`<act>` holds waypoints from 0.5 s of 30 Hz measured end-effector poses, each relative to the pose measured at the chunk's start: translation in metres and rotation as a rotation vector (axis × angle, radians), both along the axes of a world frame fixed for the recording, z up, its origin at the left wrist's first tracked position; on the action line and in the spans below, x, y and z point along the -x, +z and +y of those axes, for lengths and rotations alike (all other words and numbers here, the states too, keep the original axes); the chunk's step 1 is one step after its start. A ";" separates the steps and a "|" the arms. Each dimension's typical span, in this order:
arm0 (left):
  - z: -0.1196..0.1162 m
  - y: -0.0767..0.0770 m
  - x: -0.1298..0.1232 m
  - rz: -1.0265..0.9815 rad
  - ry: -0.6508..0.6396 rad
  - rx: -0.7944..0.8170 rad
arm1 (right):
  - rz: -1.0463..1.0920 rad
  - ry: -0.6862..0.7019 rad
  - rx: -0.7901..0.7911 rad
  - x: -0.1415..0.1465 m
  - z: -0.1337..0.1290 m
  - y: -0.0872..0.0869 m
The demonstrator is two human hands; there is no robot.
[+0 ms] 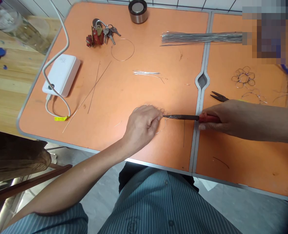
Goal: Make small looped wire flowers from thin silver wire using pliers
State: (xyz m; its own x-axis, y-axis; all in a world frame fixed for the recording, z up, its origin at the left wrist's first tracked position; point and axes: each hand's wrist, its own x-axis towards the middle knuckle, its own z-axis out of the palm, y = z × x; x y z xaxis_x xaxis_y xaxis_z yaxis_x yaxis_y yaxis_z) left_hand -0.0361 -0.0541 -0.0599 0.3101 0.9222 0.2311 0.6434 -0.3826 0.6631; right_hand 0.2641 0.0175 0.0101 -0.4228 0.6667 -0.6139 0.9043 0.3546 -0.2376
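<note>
My left hand [142, 125] is closed, its thumb and forefinger pinching a piece of thin bent wire [163, 112] with small loops, low over the table. A larger wire curve hangs below the fingertips. My right hand [234, 118] is wrapped around the red handle of a tool with a long dark shaft [183, 117]. The shaft points left, and its tip meets the wire right at my left fingertips. Whether the tip grips the wire I cannot tell. Just beyond my right hand lie dark-jawed pliers [219, 96], their handles partly hidden by it.
The orange folding table [105, 97] has a metal seam. On it lie a wire bundle [183, 38], short wires [146, 72], a wire flower [243, 77], a wire ring [123, 49], keys [107, 32], a round tin [137, 12] and a white power bank [62, 74] with cable.
</note>
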 end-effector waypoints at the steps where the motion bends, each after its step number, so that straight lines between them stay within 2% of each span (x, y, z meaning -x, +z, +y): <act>1: 0.000 0.000 0.000 -0.003 -0.001 -0.005 | -0.059 -0.002 0.053 0.002 0.000 0.000; 4: 0.000 -0.001 0.000 -0.017 0.001 -0.008 | -0.168 -0.017 0.106 0.007 -0.002 0.000; 15: 0.000 0.000 0.000 0.006 0.020 0.004 | -0.158 0.064 0.036 0.013 -0.003 -0.003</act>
State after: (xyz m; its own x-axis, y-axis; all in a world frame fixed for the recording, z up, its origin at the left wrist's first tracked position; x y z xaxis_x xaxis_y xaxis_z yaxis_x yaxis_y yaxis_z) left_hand -0.0363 -0.0545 -0.0597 0.2928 0.9292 0.2256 0.6549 -0.3668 0.6608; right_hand 0.2515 0.0146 0.0072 -0.3600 0.6176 -0.6993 0.9071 0.4068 -0.1076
